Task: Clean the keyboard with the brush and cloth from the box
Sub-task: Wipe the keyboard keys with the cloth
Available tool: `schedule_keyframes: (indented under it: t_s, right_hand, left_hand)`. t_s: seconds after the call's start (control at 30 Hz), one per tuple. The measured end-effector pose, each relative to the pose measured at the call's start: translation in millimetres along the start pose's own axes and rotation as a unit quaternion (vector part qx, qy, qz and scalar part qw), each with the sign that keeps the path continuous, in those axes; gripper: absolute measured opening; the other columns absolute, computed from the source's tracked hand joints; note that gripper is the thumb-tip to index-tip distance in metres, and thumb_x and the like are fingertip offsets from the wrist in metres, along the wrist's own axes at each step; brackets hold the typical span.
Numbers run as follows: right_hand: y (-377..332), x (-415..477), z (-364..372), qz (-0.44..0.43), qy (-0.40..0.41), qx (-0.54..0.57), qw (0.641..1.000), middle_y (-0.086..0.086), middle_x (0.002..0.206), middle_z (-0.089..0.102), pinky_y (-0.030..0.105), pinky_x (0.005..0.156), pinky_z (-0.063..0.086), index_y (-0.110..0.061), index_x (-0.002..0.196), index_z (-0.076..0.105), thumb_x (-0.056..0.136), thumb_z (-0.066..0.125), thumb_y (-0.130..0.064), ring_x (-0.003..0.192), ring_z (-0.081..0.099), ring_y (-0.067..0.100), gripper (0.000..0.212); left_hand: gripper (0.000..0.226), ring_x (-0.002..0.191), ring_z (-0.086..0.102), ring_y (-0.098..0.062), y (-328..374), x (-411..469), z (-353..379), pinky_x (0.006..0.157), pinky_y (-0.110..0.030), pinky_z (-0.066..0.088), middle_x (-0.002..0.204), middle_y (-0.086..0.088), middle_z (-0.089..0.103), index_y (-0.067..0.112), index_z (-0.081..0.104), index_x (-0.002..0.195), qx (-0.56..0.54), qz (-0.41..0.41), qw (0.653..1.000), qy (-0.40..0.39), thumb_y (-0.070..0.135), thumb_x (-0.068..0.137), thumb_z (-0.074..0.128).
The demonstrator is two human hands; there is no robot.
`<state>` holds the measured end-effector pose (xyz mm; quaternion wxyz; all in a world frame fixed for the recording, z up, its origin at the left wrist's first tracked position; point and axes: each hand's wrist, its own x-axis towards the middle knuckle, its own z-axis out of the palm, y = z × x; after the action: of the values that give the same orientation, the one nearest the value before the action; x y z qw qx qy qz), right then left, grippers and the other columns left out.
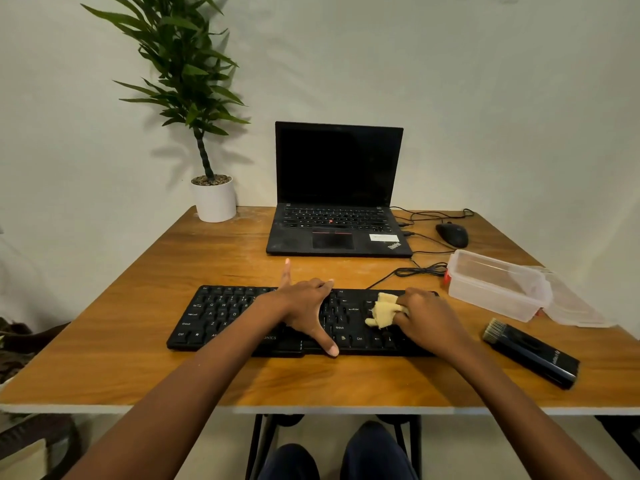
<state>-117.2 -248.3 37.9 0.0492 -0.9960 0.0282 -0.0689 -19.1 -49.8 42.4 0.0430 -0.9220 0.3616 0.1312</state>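
The keyboard [221,317] is seen across the lower centre of the frame on the desk [138,358], below the laptop [337,188]. The left hand [304,306] is laid flat over its middle keys, with the fingers spread and straight and the thumb at the near edge. A yellow cloth [384,311] is bunched on the keys at the right end and is gripped by the curled fingers of the right hand [426,320]. The brush [530,353] is laid on the desk at lower right, apart from the keyboard. The clear box [498,285] is stood open above the brush, with its lid [571,306] beside it.
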Motion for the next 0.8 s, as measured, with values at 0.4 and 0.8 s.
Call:
schedule_keyframes:
  t_s: [0.4,0.8]
  right_hand:
    - [-10.1,-12.6,7.3,0.067,-0.007,0.026,0.997,0.004,0.107,0.063,0.03,0.081,0.05,-0.012,0.112,0.059,0.093,0.05,-0.027,0.092,0.061,0.017,0.026]
    - [-7.1,-19.5,-0.6,0.12,-0.014,0.169,0.978,0.005,0.106,0.065,0.023,0.062,0.046,-0.013,0.113,0.061,0.092,0.053,-0.022,0.075,0.056,0.011,0.024]
  left_hand:
    - [0.124,0.147,0.005,-0.024,-3.0,1.8,1.6,0.095,-0.062,-0.033,0.16,-0.004,0.008,0.021,-0.01,0.151,0.001,0.007,1.0,0.012,0.074,0.066,0.063]
    - [0.123,0.147,0.003,-0.024,-6.5,-1.9,0.1,0.096,-0.062,-0.032,0.16,-0.002,0.005,0.024,-0.014,0.15,-0.012,0.005,1.0,-0.007,0.071,0.068,0.064]
